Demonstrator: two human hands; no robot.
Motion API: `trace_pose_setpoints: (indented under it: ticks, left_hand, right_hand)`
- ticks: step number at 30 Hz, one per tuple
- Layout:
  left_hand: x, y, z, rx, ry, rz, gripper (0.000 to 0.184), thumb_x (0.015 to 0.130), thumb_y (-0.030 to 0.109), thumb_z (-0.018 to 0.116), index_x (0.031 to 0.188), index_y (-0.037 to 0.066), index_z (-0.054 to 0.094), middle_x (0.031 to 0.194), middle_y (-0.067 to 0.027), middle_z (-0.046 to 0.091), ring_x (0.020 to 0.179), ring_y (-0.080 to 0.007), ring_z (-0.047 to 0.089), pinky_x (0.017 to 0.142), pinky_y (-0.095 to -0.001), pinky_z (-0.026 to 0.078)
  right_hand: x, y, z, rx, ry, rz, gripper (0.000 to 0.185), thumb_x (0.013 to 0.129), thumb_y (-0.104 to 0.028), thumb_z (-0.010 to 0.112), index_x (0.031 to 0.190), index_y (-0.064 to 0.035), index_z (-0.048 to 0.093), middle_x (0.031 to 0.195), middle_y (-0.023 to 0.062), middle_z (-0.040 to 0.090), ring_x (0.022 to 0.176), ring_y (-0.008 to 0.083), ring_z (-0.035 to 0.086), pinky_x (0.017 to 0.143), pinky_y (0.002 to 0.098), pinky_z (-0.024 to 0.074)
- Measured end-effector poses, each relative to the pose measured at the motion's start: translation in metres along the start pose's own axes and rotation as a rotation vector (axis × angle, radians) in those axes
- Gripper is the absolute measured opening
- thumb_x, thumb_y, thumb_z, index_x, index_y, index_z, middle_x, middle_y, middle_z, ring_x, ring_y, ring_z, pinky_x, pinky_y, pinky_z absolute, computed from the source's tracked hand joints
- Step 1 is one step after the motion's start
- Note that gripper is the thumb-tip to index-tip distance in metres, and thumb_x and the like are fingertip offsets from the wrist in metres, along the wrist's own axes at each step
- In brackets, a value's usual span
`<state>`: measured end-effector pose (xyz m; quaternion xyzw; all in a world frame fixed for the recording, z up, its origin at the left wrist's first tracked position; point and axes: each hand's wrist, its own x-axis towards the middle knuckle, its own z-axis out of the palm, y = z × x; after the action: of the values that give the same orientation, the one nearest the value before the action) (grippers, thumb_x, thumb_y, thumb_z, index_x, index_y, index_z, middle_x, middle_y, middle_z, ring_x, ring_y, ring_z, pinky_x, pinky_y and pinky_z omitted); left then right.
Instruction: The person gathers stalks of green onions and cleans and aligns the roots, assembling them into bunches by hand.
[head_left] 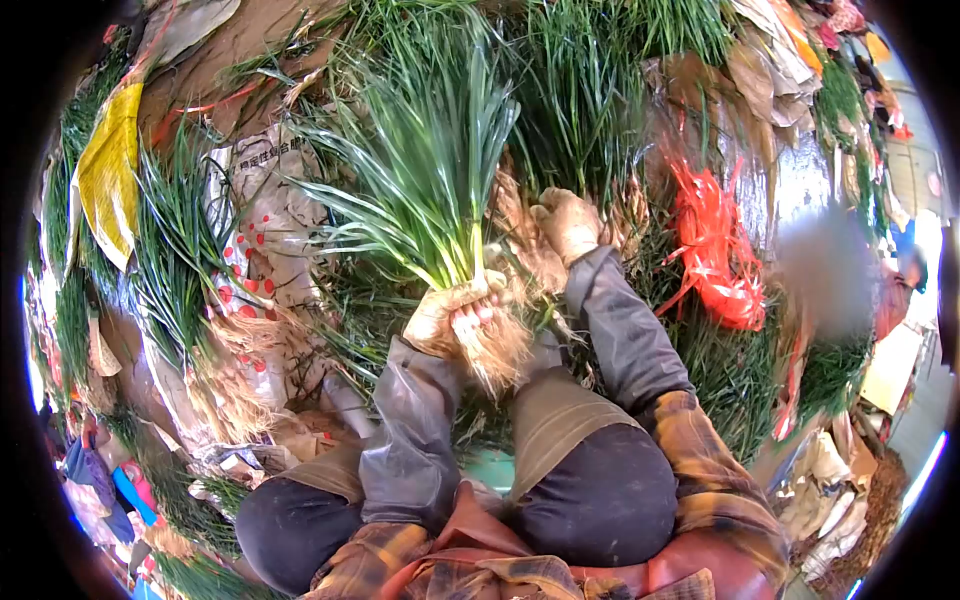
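Observation:
My left hand [445,318] is closed round the lower stems of a bunch of green garlic [440,190]. Its long flat leaves fan up and away from me, and the pale, stringy roots [495,355] hang below my fingers. To the right, my right hand [570,226] has its fingers curled in at the root end of a larger heap of the same greens [575,110]. What those fingers hold, if anything, is hidden. Brown, dry-looking roots and leaf matter lie between the two hands.
Red plastic strands [715,250] lie in a bundle right of my right arm. More rooted greens [180,250] rest on the left, by a printed white sack [275,180] and a yellow sheet [110,175]. Loose leaves cover the ground near my knees. Crumpled sacking [825,490] sits at lower right.

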<state>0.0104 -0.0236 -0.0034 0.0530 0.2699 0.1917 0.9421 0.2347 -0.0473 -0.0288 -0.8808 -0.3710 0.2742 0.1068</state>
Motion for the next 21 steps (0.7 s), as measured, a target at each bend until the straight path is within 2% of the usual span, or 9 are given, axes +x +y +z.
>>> trace_pose_setpoints:
  ticks: [5,7,8,11,13,15,18,19,21]
  left_hand:
    - [0.000,0.005,-0.002,-0.005,0.031,0.025,0.039,0.079,0.008,0.064,0.114,-0.002,0.052,0.089,-0.0114,0.064,0.070,-0.0158,0.061,0.056,-0.0221,0.050]
    - [0.001,0.005,-0.002,0.065,0.085,0.046,0.038,0.077,0.008,0.064,0.112,-0.002,0.052,0.088,-0.0145,0.062,0.070,-0.0191,0.059,0.060,-0.0232,0.048]
    - [0.001,0.002,-0.008,0.066,0.085,0.024,0.038,0.075,0.008,0.064,0.110,-0.002,0.051,0.090,-0.0155,0.062,0.077,-0.0230,0.059,0.068,-0.0269,0.049]
    - [-0.002,0.003,-0.004,-0.009,0.042,-0.004,0.038,0.072,0.006,0.065,0.107,-0.001,0.050,0.096,-0.0145,0.061,0.091,-0.0290,0.060,0.080,-0.0323,0.051]
    - [-0.010,0.016,0.020,-0.065,-0.009,0.056,0.037,0.073,0.006,0.064,0.107,-0.001,0.051,0.098,-0.0136,0.060,0.091,-0.0265,0.059,0.081,-0.0303,0.049]
    - [-0.007,0.027,-0.004,0.104,0.087,0.018,0.034,0.075,0.009,0.063,0.106,-0.003,0.053,0.090,-0.0129,0.061,0.077,-0.0192,0.059,0.062,-0.0244,0.049]
    - [-0.002,0.024,-0.003,0.196,0.216,-0.071,0.023,0.078,0.008,0.063,0.093,-0.010,0.059,0.069,-0.0141,0.063,0.052,-0.0145,0.058,0.043,-0.0192,0.044]
    - [0.001,0.014,-0.007,0.188,0.182,-0.009,0.026,0.077,0.006,0.060,0.100,-0.005,0.057,0.074,-0.0141,0.063,0.059,-0.0190,0.060,0.060,-0.0275,0.052]
    - [0.004,0.002,-0.013,0.140,0.229,-0.098,0.025,0.076,0.004,0.060,0.100,-0.005,0.057,0.071,-0.0131,0.062,0.058,-0.0199,0.060,0.059,-0.0276,0.052]
  right_hand:
    - [0.001,0.015,-0.010,0.597,-0.026,0.000,0.010,0.086,-0.014,0.055,0.079,-0.0077,0.060,0.073,0.0048,0.060,0.062,0.0126,0.056,0.057,0.0242,0.0466]
    - [0.005,0.006,-0.004,-0.217,0.405,-0.407,0.012,0.086,-0.016,0.055,0.078,-0.0078,0.058,0.074,0.0045,0.060,0.062,0.0135,0.055,0.059,0.0259,0.0458]
    - [0.004,-0.022,-0.019,0.101,0.142,-0.006,0.013,0.085,-0.017,0.059,0.078,-0.0066,0.058,0.073,0.0053,0.061,0.064,0.0155,0.057,0.063,0.0306,0.0472]
    - [0.025,-0.036,-0.017,-0.015,-0.062,0.068,0.027,0.078,-0.031,0.067,0.090,-0.0072,0.063,0.083,0.0096,0.063,0.077,0.0217,0.061,0.070,0.0314,0.0485]
    - [0.018,-0.025,-0.024,0.613,-0.184,0.184,0.022,0.078,-0.027,0.068,0.092,-0.0104,0.064,0.079,0.0078,0.065,0.070,0.0182,0.063,0.061,0.0282,0.0488]
    - [0.001,-0.023,-0.029,1.148,-0.359,0.172,0.022,0.086,-0.025,0.061,0.089,-0.0028,0.063,0.074,0.0090,0.064,0.057,0.0154,0.062,0.050,0.0252,0.0489]
    - [-0.021,-0.026,-0.009,0.988,-0.435,-0.093,0.027,0.089,-0.023,0.056,0.095,0.0034,0.060,0.074,0.0111,0.064,0.054,0.0167,0.062,0.049,0.0270,0.0527]
    - [-0.031,-0.038,-0.009,0.862,-0.435,-0.074,0.027,0.089,-0.021,0.056,0.099,0.0032,0.059,0.077,0.0119,0.065,0.059,0.0169,0.063,0.055,0.0267,0.0536]
    - [-0.044,-0.048,0.012,0.502,-0.155,-0.185,0.024,0.087,-0.017,0.058,0.101,0.0029,0.060,0.084,0.0135,0.066,0.077,0.0194,0.064,0.066,0.0289,0.0531]
